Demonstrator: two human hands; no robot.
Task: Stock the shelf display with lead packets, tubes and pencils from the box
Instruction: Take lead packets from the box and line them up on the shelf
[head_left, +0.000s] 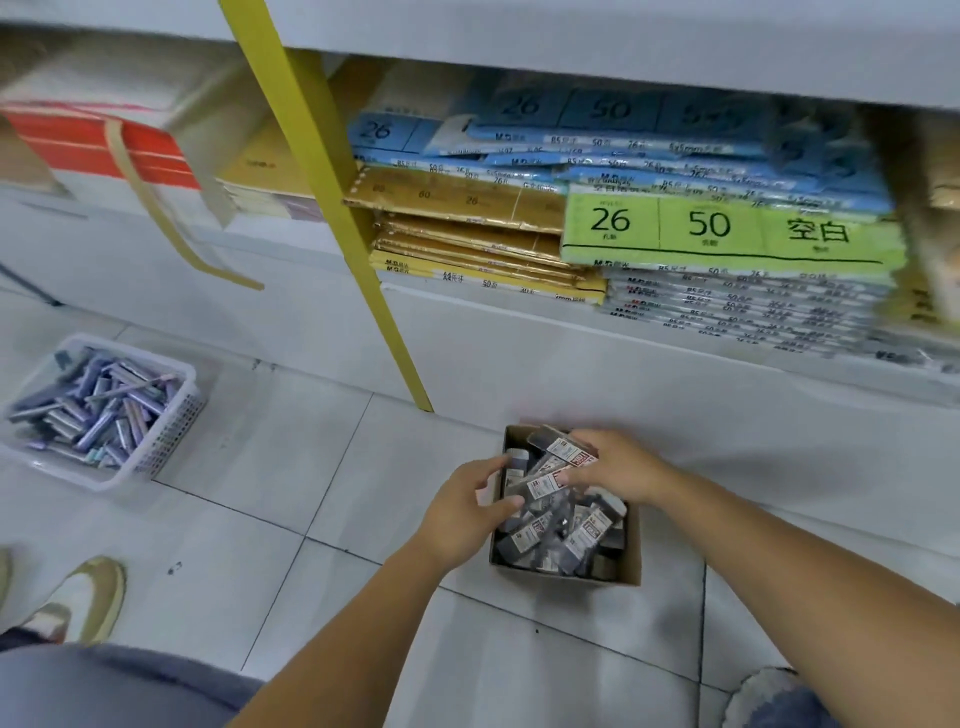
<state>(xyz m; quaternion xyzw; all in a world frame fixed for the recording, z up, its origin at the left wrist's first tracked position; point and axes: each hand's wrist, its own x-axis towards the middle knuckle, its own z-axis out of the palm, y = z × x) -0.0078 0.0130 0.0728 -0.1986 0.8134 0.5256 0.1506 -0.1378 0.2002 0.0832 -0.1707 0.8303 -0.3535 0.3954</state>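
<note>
A small brown cardboard box (631, 551) stands on the tiled floor, filled with several dark lead packets (563, 535) bearing white labels. My left hand (465, 512) is at the box's left rim, its fingers and thumb curled round packets at the top left of the pile. My right hand (615, 467) reaches over the far rim and pinches a few packets (558, 465) lifted above the pile. A white plastic basket (171, 431) of purple tubes and pencils sits on the floor at the far left.
The low shelf (519, 322) behind the box holds stacks of blue, green and gold paper pads. A yellow upright post (363, 249) meets the floor just left of the box. A shoe (83, 597) is at the lower left, my knee at the bottom.
</note>
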